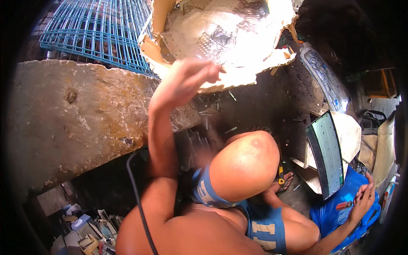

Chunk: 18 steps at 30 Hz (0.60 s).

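Note:
My left hand (191, 78) is raised over the near rim of a torn cardboard box (153, 51). Its fingers are curled together and slightly blurred; what they hold, if anything, cannot be made out. Inside the box lie light and clear plastic pieces (216, 40), partly washed out by glare. Far to the right, my right hand (364, 195) is closed around a small red-handled tool (344, 205), mostly hidden by the fingers. Beneath that hand is a blue plastic bag (329, 216). A long pale-green panel with a dark frame (327, 153) leans close by, against white plastic casing (349, 134).
A thick stone slab (76, 123) spans the left, with a blue wire rack (97, 34) behind it. Plastic scraps (91, 233) pile up at lower left. A yellow-handled tool (281, 174) lies by my foot. A black cable (136, 187) crosses my left arm.

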Each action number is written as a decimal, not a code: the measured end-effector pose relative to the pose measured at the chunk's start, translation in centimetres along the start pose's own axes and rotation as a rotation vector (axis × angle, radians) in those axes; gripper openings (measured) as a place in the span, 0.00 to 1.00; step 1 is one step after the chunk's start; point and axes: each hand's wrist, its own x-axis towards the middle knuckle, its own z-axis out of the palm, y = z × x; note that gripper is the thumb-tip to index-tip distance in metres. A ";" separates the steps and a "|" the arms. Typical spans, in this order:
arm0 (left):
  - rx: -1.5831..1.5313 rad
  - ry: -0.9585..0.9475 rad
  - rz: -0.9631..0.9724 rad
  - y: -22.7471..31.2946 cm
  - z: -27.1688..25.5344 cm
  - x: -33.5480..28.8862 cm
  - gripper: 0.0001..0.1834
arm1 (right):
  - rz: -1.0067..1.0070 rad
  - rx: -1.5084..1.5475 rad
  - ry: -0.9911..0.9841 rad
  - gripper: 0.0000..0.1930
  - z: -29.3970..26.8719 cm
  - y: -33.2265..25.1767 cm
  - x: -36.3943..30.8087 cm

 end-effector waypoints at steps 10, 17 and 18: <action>0.597 -1.342 0.177 -21.5 9.8 30.3 0.13 | -0.073 0.004 -0.047 0.19 2.2 -2.2 -0.2; 1.024 -0.458 0.236 -22.2 14.2 27.7 0.30 | 0.039 0.060 -0.091 0.21 2.3 0.8 -0.4; 1.040 -0.365 0.174 -21.4 13.4 27.1 0.36 | 0.043 0.021 -0.129 0.22 2.4 1.4 -0.1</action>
